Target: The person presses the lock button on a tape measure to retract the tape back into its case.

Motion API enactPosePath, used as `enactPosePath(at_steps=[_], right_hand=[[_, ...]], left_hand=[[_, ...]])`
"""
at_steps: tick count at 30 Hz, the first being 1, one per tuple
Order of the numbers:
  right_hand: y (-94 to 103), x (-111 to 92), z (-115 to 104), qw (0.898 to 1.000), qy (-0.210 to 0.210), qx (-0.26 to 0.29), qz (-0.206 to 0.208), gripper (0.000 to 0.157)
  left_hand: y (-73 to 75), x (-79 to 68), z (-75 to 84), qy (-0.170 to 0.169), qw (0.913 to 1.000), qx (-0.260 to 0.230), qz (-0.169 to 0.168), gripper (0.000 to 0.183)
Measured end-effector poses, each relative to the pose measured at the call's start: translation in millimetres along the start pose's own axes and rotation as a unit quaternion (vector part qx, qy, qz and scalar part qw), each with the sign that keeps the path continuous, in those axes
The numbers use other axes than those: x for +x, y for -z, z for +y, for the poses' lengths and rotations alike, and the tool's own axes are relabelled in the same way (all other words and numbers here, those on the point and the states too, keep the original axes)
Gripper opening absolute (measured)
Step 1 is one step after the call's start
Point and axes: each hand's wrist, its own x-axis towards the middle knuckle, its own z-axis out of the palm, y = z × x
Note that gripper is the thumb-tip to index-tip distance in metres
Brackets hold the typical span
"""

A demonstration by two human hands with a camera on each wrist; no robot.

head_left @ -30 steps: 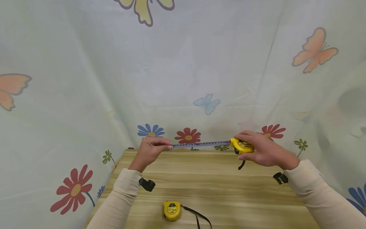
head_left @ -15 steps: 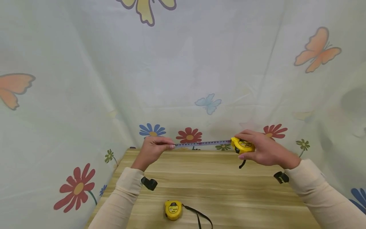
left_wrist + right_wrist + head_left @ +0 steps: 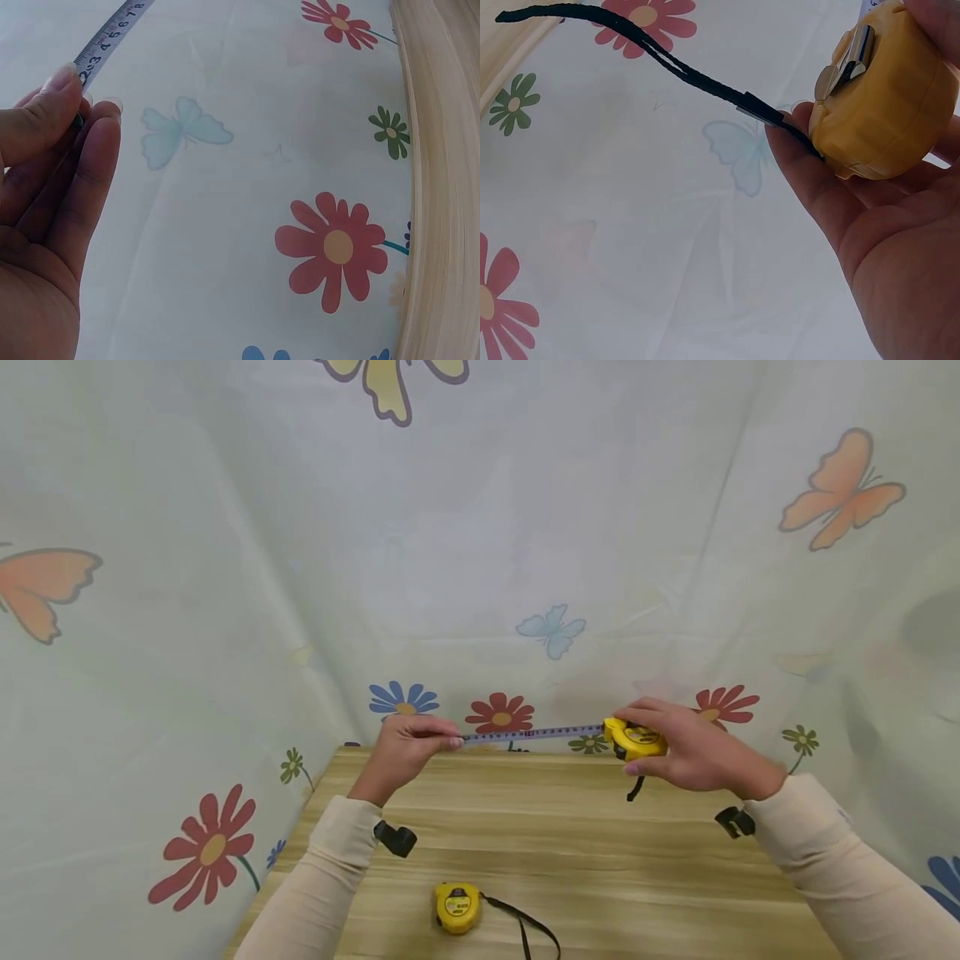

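Note:
My right hand [image 3: 693,747] grips a yellow tape measure [image 3: 633,739] by its case. In the right wrist view its black wrist strap [image 3: 697,79] hangs free and a metal clip [image 3: 851,64] shows on the case. A length of printed blade [image 3: 532,733] runs straight from the case to my left hand [image 3: 405,752]. Thumb and fingers there pinch the blade's end, hiding its tip; the left wrist view shows low numbers on the blade [image 3: 109,43] just past the thumb. Both hands are above the far edge of the table.
A second yellow tape measure [image 3: 457,907] lies on the wood-grain table [image 3: 570,843] near the front, its black strap [image 3: 525,918] trailing to the right. Behind the table hangs a pale curtain [image 3: 465,527] printed with flowers and butterflies, which also closes in both sides.
The head view has shifted slightly, so the backdrop and table sit a little further right. Both hands keep their hold, and the drawn-out blade looks about the same length.

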Motion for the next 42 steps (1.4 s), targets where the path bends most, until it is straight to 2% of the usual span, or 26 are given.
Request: enactPosePath(at_steps=[11,21,30,42], right_hand=[[-1.3,4,-2,1.000,-0.001,0.001,-0.001,0.062],[-0.6,5,-5,1.000,-0.013,0.000,-0.006,0.063],[-3.2,10,-9,1.000,-0.011,0.013,-0.010,0.062],[-2.3,11,-11,1.000,-0.008,0.016,-0.010,0.062]], left_hand=[[-2.8,1.7,-2.0,-0.014,0.9999,-0.004,-0.003,0.008],[-5.1,3.8,1.3,-0.003,1.0000,0.004,-0.007,0.007],[-7.0,4.4,1.8,0.011,0.9998,-0.013,-0.008,0.007],[-10.4,5.9,5.1,0.008,0.9999,-0.005,-0.010,0.008]])
